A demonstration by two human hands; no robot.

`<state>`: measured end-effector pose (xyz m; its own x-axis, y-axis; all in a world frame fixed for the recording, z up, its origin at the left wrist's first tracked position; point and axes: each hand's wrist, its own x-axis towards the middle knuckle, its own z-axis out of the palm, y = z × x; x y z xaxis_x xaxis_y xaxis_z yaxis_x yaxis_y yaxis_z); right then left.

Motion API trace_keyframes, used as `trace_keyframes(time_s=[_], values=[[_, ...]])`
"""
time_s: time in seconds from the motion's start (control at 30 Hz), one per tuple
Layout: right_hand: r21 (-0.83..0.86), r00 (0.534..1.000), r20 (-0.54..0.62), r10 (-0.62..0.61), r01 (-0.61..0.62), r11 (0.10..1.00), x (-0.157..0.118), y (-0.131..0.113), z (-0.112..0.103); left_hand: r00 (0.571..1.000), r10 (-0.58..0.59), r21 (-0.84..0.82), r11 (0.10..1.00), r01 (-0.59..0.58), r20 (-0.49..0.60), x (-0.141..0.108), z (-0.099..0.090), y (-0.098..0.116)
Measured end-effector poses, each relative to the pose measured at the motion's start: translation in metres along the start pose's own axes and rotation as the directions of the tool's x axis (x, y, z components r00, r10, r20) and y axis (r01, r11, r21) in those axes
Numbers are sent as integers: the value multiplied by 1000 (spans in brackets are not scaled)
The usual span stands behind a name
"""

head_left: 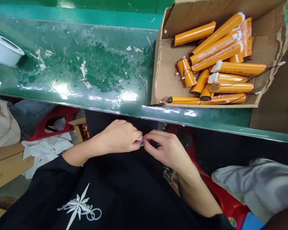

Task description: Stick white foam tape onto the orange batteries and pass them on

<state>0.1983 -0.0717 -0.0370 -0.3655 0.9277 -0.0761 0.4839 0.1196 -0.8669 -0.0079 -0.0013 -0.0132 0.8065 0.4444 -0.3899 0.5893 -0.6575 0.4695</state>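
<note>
Just off the table's front edge, my left hand and my right hand meet fingertip to fingertip. A small white crumpled piece, perhaps tape or paper, shows between them. Closed fingers of my left hand cover most of it. The thumb and forefinger of my right hand pinch at its right end. Whether anything else lies inside my left hand is hidden.
A cardboard box on the green table holds several orange-wrapped battery packs with thin wires. At the far left stands a roll of white tape. Red stools and white scraps lie below.
</note>
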Motion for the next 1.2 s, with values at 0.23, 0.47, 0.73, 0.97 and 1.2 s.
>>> trace_keyframes(time_s=[0.23, 0.47, 0.73, 0.97, 1.2], values=[[-88, 999, 12, -36, 37, 995, -2, -1, 1, 999, -36, 16, 999, 36, -15, -1, 2, 2], [38, 999, 33, 23, -24, 999, -2, 2, 3, 999, -19, 21, 1000, 20, -41, -1, 4, 4], [237, 989, 66, 133, -145, 961, -5, 16, 11, 1000, -5, 44, 999, 6, -20, -2, 3, 9], [802, 823, -62, 565, -296, 519, -28, 52, 50, 990, 22, 11, 1000, -20, -140, -29, 11, 15], [743, 616, -362, 700, -264, 616, -94, 69, 60, 921, -28, -274, 958, -86, -388, -99, 29, -6]])
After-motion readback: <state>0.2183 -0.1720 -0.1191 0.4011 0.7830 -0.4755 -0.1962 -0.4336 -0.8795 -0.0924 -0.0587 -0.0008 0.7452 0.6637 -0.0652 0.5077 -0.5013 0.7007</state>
